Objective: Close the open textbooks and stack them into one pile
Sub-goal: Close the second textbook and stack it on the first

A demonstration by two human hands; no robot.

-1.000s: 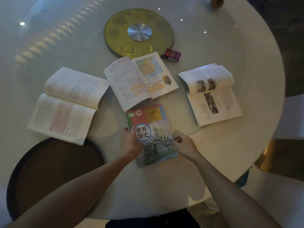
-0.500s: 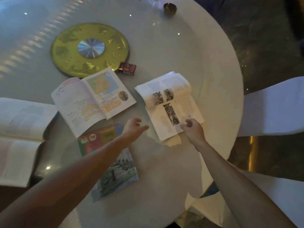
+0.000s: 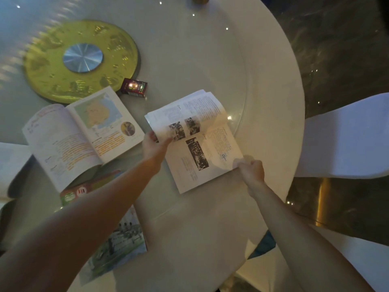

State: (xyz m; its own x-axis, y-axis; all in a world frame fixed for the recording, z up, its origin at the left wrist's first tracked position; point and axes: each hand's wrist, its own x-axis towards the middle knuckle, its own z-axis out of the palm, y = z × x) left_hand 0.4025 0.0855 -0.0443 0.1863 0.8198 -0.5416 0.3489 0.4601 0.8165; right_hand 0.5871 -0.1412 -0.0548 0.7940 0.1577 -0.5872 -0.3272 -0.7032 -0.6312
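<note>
left hand [image 3: 154, 145]: closed on the left edge of the upper leaf of the open photo textbook [image 3: 202, 142], fingers over the page, thumb side beneath; the leaf is lifted and curled.
right hand [image 3: 250, 168]: curled into a loose fist at the near right corner of the same book, pinching the corner of the lower page.
open photo textbook: lies near the right edge of the tabletop [image 3: 200, 60], spine running roughly left to right, black-and-white photographs on both pages; the lower page lies flat, the upper pages fan up.
open map textbook [image 3: 82, 133]: just left of the photo book, apart from it, flat and open, a map on its far right page and orange highlighted lines below; untouched.
closed history textbook [image 3: 117, 241]: at the near edge of the tabletop, cover up, largely hidden under the left forearm; its far end is tucked under the near corner of the map book.
third open book [image 3: 8, 163]: only a pale page shows at the left edge of the view.
gold turntable disc [image 3: 52, 81]: round, with a silver hub, at the centre of the tabletop beyond the map book.
small dark red box [image 3: 134, 87]: touching or just beside the disc's rim, between disc and photo book.
white chair [image 3: 345, 140]: off the tabletop's right edge.
</note>
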